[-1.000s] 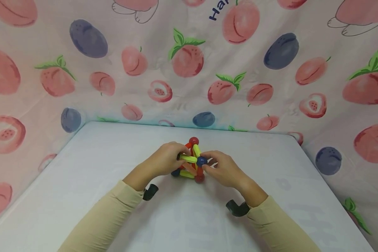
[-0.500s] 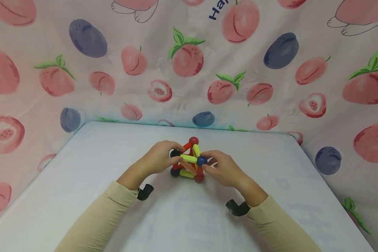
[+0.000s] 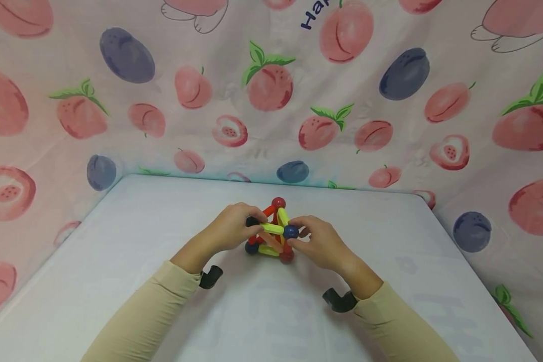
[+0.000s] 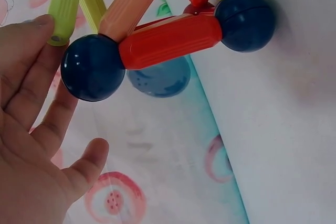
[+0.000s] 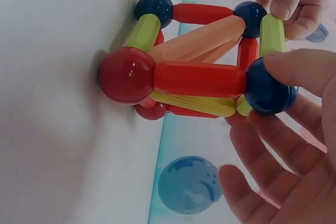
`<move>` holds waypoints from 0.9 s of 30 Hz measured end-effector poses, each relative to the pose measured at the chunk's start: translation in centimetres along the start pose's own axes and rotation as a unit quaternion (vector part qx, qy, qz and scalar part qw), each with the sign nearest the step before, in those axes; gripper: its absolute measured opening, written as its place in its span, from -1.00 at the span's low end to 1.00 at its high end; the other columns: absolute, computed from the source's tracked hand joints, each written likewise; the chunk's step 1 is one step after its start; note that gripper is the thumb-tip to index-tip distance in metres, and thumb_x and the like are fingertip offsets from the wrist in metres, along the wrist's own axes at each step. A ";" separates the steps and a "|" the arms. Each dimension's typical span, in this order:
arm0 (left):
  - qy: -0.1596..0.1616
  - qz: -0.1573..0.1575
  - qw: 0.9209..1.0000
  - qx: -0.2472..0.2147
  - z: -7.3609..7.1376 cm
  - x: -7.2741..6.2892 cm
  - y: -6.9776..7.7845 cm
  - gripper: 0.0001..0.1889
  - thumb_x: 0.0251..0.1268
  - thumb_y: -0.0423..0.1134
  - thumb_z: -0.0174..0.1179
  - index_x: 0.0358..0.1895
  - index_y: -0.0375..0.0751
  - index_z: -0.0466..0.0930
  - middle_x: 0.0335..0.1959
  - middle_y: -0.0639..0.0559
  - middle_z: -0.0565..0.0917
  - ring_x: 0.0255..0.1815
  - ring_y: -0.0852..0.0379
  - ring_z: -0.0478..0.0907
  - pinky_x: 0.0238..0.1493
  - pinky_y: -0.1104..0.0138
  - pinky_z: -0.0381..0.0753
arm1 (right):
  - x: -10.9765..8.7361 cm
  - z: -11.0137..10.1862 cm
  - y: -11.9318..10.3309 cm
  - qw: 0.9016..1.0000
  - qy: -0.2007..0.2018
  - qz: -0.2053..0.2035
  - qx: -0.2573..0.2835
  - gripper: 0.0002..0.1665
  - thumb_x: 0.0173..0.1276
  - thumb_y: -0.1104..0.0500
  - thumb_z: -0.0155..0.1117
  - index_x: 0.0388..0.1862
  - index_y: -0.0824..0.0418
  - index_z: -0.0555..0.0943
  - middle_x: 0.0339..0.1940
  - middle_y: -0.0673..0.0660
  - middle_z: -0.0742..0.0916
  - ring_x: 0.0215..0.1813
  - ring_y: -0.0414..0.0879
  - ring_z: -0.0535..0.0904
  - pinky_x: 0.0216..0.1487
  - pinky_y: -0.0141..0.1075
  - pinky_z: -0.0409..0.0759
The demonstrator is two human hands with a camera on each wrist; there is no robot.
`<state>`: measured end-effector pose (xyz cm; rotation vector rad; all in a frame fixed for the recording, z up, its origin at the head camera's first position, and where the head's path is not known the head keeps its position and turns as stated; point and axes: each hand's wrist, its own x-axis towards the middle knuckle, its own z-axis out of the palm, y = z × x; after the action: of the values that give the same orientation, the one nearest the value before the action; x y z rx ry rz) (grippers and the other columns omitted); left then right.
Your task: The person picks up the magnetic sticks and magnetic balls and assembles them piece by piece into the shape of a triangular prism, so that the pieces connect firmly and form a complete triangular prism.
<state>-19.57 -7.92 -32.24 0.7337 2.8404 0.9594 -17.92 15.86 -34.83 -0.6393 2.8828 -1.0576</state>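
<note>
A frame of magnetic rods and balls stands on the table, with red rods [image 5: 199, 78], orange rods [image 4: 134, 6] and yellow-green rods among balls. My left hand [image 3: 235, 226] pinches a yellow-green rod [image 4: 64, 11] by its left end, beside a dark blue ball [image 4: 93, 67] at an upper corner. In the left wrist view that rod end shows apart from the ball. The rod's other end meets another blue ball [image 5: 270, 85], which my right hand [image 3: 323, 241] holds between thumb and fingers. A red ball [image 5: 127, 75] forms a bottom corner on the table.
The white table [image 3: 262, 311] reaches back to a fruit-printed cloth [image 3: 271, 136]. A red ball [image 3: 278, 202] tops the frame's far side. Black curved pieces [image 3: 211, 277] sit at both wrists.
My left hand has shifted slightly left along the yellow-green rod, baring more of the dark ball beside it. My right hand stays at the blue ball, nearly still.
</note>
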 end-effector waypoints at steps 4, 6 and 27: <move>0.005 0.005 1.000 0.003 0.1 0.1 -0.1 -0.80 0.33 -0.30 0.33 -0.02 -0.15 0.73 -0.09 0.05 0.71 0.05 0.01 0.52 0.14 0.13 0.57 | -0.1 0.0 0.1 1.000 0.003 0.000 -0.003 -0.54 0.35 0.08 0.41 0.19 0.17 0.62 0.02 0.02 0.70 -0.02 -0.03 0.58 -0.19 -0.29 0.62; 0.006 0.006 1.000 0.005 0.2 0.2 -0.1 -0.81 0.33 -0.30 0.33 -0.02 -0.15 0.73 -0.10 0.05 0.71 0.06 0.00 0.51 0.14 0.12 0.56 | -0.1 0.0 0.2 1.000 0.003 0.001 -0.002 -0.54 0.36 0.06 0.40 0.19 0.17 0.61 -0.02 0.01 0.71 -0.03 -0.03 0.58 -0.21 -0.30 0.61; 0.008 0.013 1.000 0.018 0.5 0.6 -0.3 -0.81 0.31 -0.35 0.33 -0.03 -0.17 0.73 -0.10 0.03 0.70 0.11 -0.03 0.49 0.15 0.12 0.54 | -0.1 0.2 0.4 0.999 0.015 0.033 -0.015 -0.54 0.41 -0.05 0.33 0.13 0.21 0.62 -0.26 0.01 0.72 -0.19 -0.09 0.60 -0.24 -0.24 0.59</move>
<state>-20.10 -7.56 -32.78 0.7722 2.8767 0.9242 -17.93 16.07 -35.24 -0.5288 2.9278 -1.0273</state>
